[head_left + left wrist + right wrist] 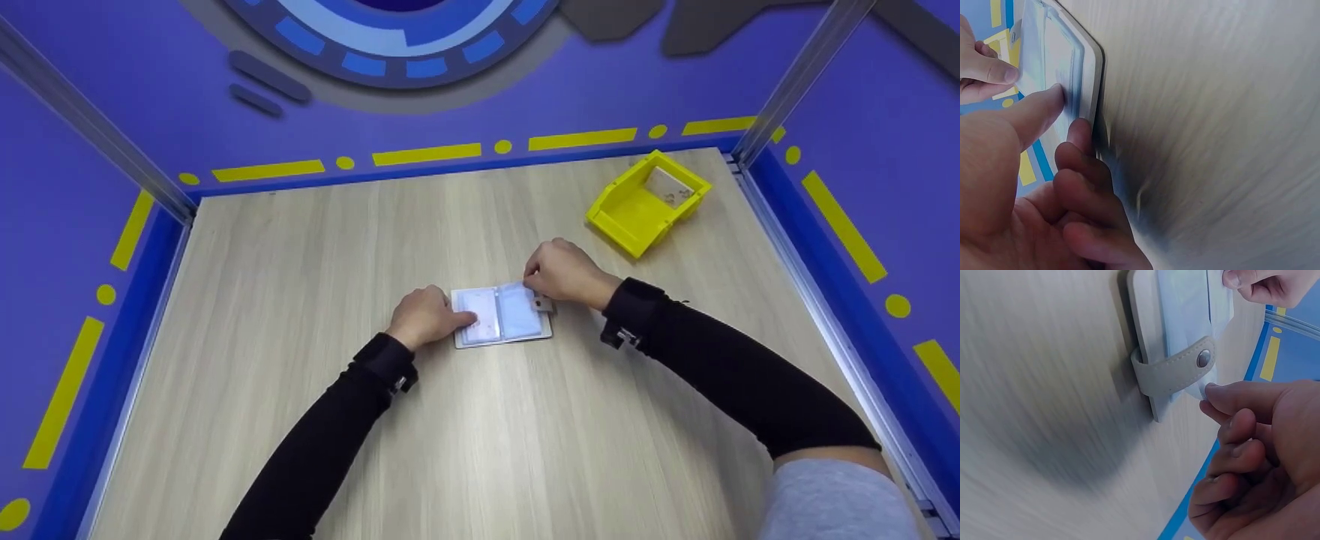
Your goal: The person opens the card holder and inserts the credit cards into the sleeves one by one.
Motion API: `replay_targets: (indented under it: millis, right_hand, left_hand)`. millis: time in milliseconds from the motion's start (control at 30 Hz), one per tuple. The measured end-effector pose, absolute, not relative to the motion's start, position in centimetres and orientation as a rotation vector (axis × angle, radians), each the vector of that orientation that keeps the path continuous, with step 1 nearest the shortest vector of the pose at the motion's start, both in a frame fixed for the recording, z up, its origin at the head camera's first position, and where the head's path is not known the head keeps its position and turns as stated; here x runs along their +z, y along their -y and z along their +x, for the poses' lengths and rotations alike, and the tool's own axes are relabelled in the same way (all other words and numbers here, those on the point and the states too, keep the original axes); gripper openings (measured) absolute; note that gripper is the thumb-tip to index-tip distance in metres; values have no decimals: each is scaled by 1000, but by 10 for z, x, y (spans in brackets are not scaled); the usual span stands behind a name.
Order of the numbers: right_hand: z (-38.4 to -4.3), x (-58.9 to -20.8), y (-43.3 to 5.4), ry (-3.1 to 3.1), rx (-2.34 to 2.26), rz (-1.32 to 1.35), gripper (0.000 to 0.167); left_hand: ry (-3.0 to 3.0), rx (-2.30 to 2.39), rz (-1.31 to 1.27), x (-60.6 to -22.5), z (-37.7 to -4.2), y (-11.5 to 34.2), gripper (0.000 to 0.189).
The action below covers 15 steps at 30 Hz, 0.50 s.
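Note:
A small card holder (pixel 501 319) with a pale cover and clear plastic sleeves lies spread on the table. From its left side my left hand (pixel 424 319) grips it, thumb (pixel 1044 107) flat on the left page and forefinger at the cover's edge. At the upper right corner, my right hand (pixel 561 270) pinches a clear sleeve (pixel 1196 389) between thumb and forefinger, the other fingers curled in. A stitched strap (pixel 1171 374) with a metal snap (pixel 1203 358) curves up over the right edge, close below those fingertips.
Toward the back right of the wooden table (pixel 315 247) stands a yellow bin (pixel 637 214), with a pale card-like piece (pixel 670 187) at its far end. Blue panels (pixel 420 127) with yellow marks rise behind the table and along both sides.

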State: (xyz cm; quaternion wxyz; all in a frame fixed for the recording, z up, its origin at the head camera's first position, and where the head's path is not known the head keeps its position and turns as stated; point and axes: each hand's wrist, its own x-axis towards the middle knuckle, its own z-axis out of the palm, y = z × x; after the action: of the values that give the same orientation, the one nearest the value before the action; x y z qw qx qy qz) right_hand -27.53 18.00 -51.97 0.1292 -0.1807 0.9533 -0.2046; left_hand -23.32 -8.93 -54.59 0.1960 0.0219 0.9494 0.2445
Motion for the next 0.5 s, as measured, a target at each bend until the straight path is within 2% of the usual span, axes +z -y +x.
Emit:
replay_targets:
  millis: [200, 500]
  right_hand:
    - [-278, -518, -179, -2680, -607, -445, 16]
    - [-287, -514, -175, -2433, -711, -233, 33]
  left_hand:
    - [-2659, 683, 51, -546, -233, 89, 61]
    - [-2692, 690, 78, -546, -231, 89, 60]
